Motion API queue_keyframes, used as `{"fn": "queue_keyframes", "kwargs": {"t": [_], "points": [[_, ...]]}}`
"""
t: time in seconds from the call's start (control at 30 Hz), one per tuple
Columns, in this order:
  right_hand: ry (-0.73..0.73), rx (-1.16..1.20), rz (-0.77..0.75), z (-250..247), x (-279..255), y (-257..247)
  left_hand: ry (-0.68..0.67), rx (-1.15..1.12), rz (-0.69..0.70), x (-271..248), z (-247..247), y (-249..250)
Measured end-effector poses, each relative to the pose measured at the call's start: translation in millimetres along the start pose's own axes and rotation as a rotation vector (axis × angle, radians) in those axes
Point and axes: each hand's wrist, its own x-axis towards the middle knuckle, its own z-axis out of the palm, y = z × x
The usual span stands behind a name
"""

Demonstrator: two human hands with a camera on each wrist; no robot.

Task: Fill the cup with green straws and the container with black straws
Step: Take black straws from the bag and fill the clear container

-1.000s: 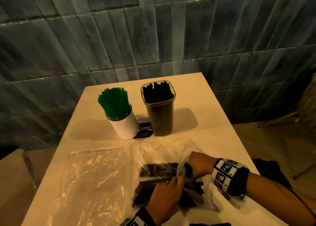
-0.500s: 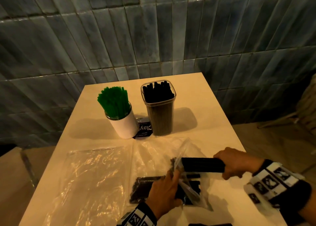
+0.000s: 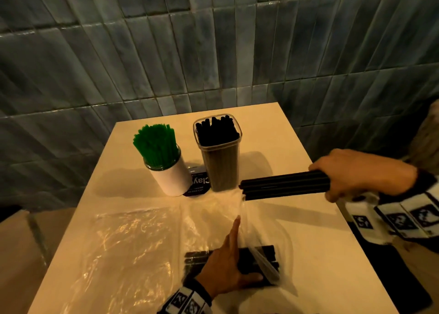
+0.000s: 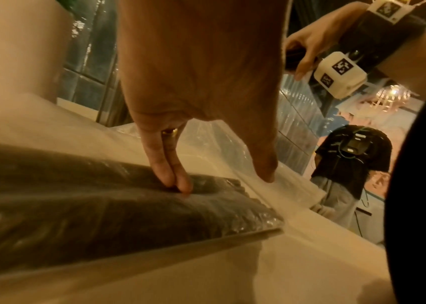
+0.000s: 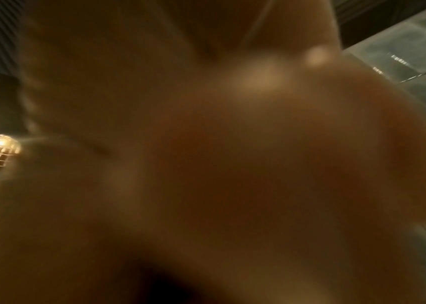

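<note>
Right hand [image 3: 363,176], right of frame, clamps a bundle of black straws [image 3: 285,186] lying level, free ends pointing left beside the container [image 3: 219,154] at centre. Bundle needs tipping upright. Left hand [image 3: 225,268], fingers straight, presses the bag [image 3: 266,264].

Right hand [image 3: 363,173] has pulled black straws [image 3: 283,186] from bag [image 3: 259,221].

Cup [image 3: 171,174] stands left of container [image 3: 219,157], bags [image 3: 128,249] lying before them.
</note>
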Motion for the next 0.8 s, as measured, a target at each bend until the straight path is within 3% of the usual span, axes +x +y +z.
{"fn": "queue_keyframes", "kwargs": {"t": [0.2,0.3,0.4,0.47,0.57,0.63,0.7,0.8], "points": [[0.022,-0.006,-0.071,-12.2,8.4,-16.4,0.208,-0.184,-0.065,6.5,-13.4,-1.1],[0.022,0.054,-0.088,-25.0,6.3,-12.3,0.177,-0.182,-0.087,9.5,-23.1,-5.4],[0.113,0.194,-0.141,-36.7,1.3,-10.3,0.124,-0.162,-0.104,10.0,-26.2,-5.9],[0.191,0.226,-0.172,-39.8,1.4,-14.6,0.352,-0.06,-0.01,9.5,-26.5,1.2],[0.207,0.131,-0.192,-33.6,4.7,-28.8,0.958,0.154,0.38,10.4,-39.6,20.2],[0.176,0.073,-0.226,-25.8,6.9,-42.3,1.169,0.287,0.568,13.5,-54.1,31.8],[0.129,0.049,-0.282,-18.1,7.5,-56.6,1.164,0.516,0.534,15.7,-73.6,40.6],[0.087,0.115,-0.36,-13.6,5.0,-69.7,0.984,0.625,0.381,16.5,-91.5,40.0]]}}
